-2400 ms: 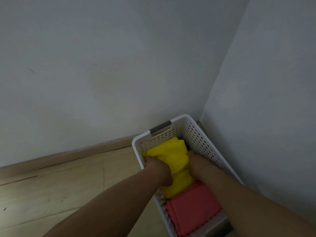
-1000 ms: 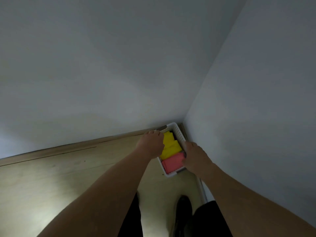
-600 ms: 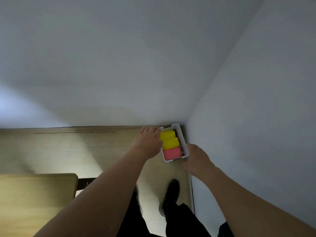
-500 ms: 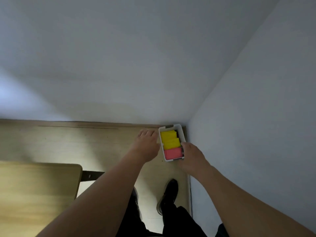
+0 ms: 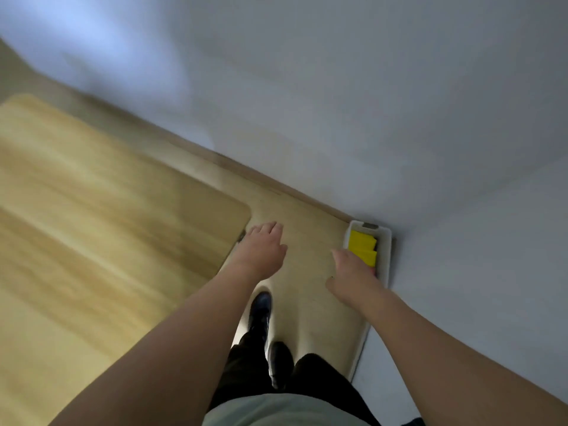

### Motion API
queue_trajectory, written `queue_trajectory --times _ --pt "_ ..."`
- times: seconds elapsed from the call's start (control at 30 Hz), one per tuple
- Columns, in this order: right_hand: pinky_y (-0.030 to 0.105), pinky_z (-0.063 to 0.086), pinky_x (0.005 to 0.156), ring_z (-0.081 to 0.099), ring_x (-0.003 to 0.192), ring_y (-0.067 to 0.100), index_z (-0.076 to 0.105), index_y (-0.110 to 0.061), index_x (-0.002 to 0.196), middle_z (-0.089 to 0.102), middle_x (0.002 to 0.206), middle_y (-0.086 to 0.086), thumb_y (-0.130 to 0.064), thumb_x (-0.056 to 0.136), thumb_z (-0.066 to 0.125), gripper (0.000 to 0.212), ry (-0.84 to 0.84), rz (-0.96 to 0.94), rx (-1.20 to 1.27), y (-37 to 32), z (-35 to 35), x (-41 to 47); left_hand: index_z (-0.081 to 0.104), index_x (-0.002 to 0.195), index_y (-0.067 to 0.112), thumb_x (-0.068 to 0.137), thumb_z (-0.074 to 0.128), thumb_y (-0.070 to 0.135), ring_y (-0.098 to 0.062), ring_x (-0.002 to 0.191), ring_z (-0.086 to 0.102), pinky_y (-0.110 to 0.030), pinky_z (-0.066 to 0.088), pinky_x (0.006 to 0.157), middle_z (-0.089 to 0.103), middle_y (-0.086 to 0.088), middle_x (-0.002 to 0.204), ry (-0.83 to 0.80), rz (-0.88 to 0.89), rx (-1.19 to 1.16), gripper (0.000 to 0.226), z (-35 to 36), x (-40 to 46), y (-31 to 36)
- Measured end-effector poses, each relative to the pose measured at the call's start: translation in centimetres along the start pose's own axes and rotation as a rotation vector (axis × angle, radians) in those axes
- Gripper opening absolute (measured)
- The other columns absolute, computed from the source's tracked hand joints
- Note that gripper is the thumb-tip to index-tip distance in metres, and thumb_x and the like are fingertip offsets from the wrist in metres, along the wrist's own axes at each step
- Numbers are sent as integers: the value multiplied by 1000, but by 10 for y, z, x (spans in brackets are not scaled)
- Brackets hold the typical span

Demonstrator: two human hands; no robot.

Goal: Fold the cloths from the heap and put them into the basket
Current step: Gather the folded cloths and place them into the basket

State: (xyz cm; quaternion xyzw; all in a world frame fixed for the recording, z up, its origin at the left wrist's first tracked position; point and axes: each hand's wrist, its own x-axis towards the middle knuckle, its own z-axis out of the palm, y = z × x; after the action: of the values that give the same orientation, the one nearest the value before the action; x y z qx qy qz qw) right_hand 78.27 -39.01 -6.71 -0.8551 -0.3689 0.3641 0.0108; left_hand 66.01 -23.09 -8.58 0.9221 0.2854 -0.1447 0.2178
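Nearest the lens, a pale grey-green shirt hem (image 5: 276,410) and dark trousers (image 5: 261,364), with two black shoes (image 5: 260,309) planted on the light wooden floor (image 5: 307,241). Both bare forearms stretched forward and downward from the lower edge. Left hand (image 5: 262,252) palm-down, fingers spread apart and holding nothing, poised above the floor just beside the rounded corner of a light wooden tabletop (image 5: 107,226) that fills the left half of the view. Right hand (image 5: 353,273) also empty, fingers loosely extended and apart, overlapping the near end of the basket from this angle; whether it touches the rim cannot be told through the blur. Farther on, a white rectangular plastic basket (image 5: 386,256) set on the floor, tucked into the corner where two plain grey walls (image 5: 338,87) meet, with a grey handle patch on its far rim. Inside it, folded yellow cloths (image 5: 362,246) lying flat toward the far end, the near part hidden behind the right hand. A wooden skirting strip (image 5: 239,167) running along the base of the far wall.
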Motion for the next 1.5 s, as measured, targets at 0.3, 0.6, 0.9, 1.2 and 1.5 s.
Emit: queue_trajectory --times 0.3,0.6,0.9,1.2,1.5 --pt "33 24 114 29 139 26 23 -9 149 31 151 11 -21 90 50 67 -178 -270 -256 -90 72 -29 31 145 7 100 38 30 -28 137 32 -34 23 112 33 -11 151 94 -416 -203 51 56 -156 -85" --pt "32 26 111 30 138 25 20 -14 151 28 153 6 -20 91 49 66 -236 -387 -379 -186 159 -84 27 147 7 101 35 30 -23 142 26 -34 18 116 29 -10 154 176 -552 -282 52 110 -278 -153" --pt "29 30 106 34 135 23 26 -14 148 33 149 4 -19 93 49 60 -215 -371 -331 -280 268 -171 28 147 9 100 34 29 -23 139 29 -34 18 117 33 -9 151 222 -484 -259 52 151 -396 -247" --pt "34 35 103 40 129 29 32 -7 142 40 142 11 -19 92 50 55 -218 -351 -315 -303 317 -229 25 150 10 102 31 28 -22 144 22 -35 15 119 27 -7 155 227 -521 -322 51 172 -480 -268" --pt "31 32 106 34 137 22 25 -18 149 28 153 3 -21 92 48 61 -238 -280 -227 -302 367 -283 31 146 8 99 35 22 -23 140 28 -37 22 117 33 -10 151 251 -494 -343 50 195 -537 -268"
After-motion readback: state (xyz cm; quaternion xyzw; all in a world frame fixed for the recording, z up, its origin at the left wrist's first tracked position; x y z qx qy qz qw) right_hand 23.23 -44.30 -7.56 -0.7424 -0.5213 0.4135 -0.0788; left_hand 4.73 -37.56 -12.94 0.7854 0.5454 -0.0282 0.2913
